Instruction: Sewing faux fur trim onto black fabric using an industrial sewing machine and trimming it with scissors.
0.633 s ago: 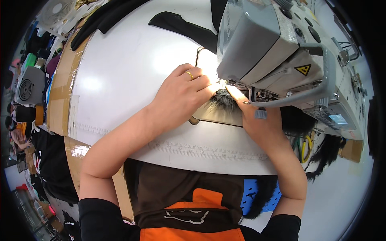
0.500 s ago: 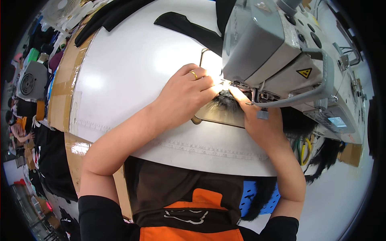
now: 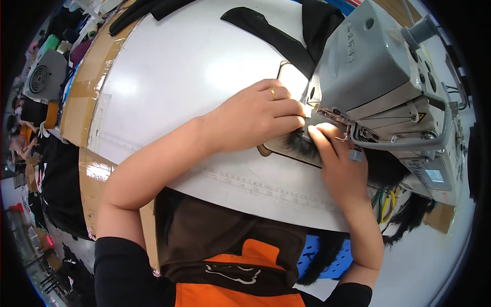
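Note:
My left hand (image 3: 258, 115), with a gold ring, has its fingers curled at the presser foot (image 3: 325, 113) of a grey and white sewing machine (image 3: 373, 61), closed on the edge of a dark furry piece (image 3: 296, 146). My right hand (image 3: 337, 161) is just right of it, thumb and fingers bent onto the same piece below the needle area. What exactly lies between the fingertips is partly hidden under the bright lamp and machine head.
Black cloth pieces (image 3: 266, 36) lie behind on the white table (image 3: 169, 61). Cardboard (image 3: 87, 97) edges its left. Yellow-handled scissors (image 3: 388, 204) and black fur strips (image 3: 404, 220) are at right. A blue perforated basket (image 3: 312, 250) sits below. A co-worker (image 3: 20, 143) is at far left.
The view has shifted, putting machine and table farther right in the picture. My right fingers are more bent and drawn down from the needle. My left hand stays at the presser foot.

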A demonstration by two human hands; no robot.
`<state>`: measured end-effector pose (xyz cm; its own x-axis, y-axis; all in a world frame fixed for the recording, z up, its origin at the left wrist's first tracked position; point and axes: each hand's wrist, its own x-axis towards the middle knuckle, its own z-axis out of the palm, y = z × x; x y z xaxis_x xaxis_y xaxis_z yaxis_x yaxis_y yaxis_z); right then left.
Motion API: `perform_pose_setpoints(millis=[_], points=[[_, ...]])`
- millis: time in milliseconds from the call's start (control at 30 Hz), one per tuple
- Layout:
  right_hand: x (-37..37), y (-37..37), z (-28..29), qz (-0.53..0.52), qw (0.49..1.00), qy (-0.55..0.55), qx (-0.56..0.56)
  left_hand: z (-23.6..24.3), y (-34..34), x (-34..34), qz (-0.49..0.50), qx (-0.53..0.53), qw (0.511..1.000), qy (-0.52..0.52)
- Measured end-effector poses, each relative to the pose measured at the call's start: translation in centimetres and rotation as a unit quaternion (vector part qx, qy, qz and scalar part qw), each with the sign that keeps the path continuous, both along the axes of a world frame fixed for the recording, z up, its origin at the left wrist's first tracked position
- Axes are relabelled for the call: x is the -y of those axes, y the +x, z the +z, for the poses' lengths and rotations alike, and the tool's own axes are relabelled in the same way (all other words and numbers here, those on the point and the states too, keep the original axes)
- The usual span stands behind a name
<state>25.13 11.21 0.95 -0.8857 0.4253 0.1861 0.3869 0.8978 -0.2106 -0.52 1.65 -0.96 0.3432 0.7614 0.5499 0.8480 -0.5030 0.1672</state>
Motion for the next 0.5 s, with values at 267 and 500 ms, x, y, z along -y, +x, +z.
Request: perform_pose_setpoints(millis=[267,500], points=[[1.1,-0.9,1.1,0.1,0.984,0.145,-0.006,0.9,-1.2,1.6,-0.007,-0.052,0.999,0.012],[0.9,-1.5,0.9,0.102,0.99,0.095,-0.026,0.7,-1.8,0.1,-0.016,0.015,1.0,-0.014]])
